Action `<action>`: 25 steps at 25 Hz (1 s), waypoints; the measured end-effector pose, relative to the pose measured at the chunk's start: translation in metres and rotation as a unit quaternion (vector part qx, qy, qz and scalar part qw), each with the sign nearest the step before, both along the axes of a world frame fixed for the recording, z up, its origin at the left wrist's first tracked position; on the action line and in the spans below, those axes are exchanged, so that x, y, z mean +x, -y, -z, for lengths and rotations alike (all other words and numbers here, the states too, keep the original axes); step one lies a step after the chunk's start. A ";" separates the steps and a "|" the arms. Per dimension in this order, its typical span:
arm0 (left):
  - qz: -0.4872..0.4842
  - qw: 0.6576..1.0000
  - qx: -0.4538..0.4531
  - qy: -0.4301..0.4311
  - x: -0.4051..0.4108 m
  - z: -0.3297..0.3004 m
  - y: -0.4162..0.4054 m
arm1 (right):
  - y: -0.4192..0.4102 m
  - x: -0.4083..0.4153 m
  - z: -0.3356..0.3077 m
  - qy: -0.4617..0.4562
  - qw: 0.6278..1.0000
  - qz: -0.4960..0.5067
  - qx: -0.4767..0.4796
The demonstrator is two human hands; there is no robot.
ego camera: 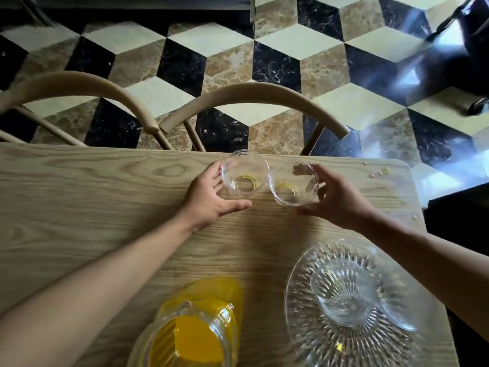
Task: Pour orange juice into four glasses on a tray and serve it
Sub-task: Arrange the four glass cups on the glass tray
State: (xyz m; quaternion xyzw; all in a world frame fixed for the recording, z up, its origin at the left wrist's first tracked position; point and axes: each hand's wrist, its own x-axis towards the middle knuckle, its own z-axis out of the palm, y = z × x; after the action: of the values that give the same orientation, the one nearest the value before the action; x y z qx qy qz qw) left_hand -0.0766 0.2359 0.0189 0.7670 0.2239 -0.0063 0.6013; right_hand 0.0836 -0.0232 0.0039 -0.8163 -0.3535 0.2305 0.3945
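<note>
Two clear glasses stand side by side near the table's far edge, each with a thin trace of orange juice at the bottom. My left hand (211,197) wraps around the left glass (244,173). My right hand (336,197) wraps around the right glass (293,184). Near the front right lies a cut-glass round tray (312,321) with two more clear glasses on it: one (341,295) in the middle and another (397,313) partly hidden by my right forearm. A glass jug of orange juice (195,332) stands at the front centre.
The wooden table (92,202) ends just beyond the two held glasses. Two wooden chairs (254,96) are pushed in at the far side. Small juice drops (383,171) lie near the table's far right corner. Patterned floor tiles lie beyond.
</note>
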 end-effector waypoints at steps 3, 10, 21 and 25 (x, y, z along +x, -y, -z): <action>-0.026 0.999 -0.020 0.015 0.001 -0.004 0.008 | -0.001 -0.005 -0.006 -0.005 1.000 0.005 0.014; -0.040 0.999 0.004 0.034 -0.001 -0.047 0.007 | 0.003 -0.015 -0.033 -0.008 0.998 0.043 0.047; -0.001 0.995 0.071 0.076 -0.034 -0.193 0.037 | 0.037 -0.037 -0.144 0.011 0.987 0.080 0.137; -0.007 0.991 0.094 0.097 -0.053 -0.234 0.079 | 0.074 -0.055 -0.176 0.042 0.984 0.079 0.155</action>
State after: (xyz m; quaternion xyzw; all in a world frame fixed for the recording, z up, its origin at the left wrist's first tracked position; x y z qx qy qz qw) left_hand -0.1298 0.1573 0.2532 0.8155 0.1696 0.0936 0.5453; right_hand 0.0286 -0.0975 0.1803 -0.7796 -0.3357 0.1065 0.5178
